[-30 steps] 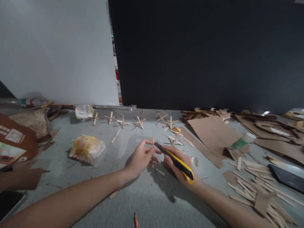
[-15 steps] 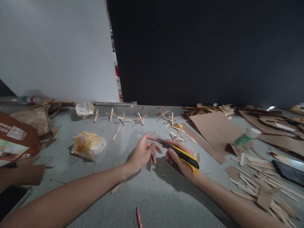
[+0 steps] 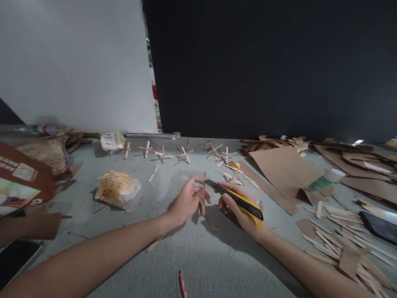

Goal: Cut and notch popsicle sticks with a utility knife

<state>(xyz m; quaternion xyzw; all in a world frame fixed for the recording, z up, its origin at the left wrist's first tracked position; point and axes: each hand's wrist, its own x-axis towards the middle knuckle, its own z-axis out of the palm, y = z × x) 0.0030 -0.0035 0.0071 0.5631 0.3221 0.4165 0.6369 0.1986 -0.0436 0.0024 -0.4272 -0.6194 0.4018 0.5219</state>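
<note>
My left hand pinches a short wooden stick upright above the grey table. My right hand grips a yellow and black utility knife, whose dark tip touches the stick just right of my left fingers. Both hands hover near the table's middle. Several crossed-stick pieces stand in a row behind them.
Loose wooden sticks and brown cardboard sheets cover the right side. A yellow plastic packet lies at the left, with a brown printed bag and a phone beyond. A red pencil lies near the front edge. A white wall and a black panel rise behind.
Both hands stay together on the stick and knife, with only a slight drift rightward in view. The stick remains upright between my left fingers.
</note>
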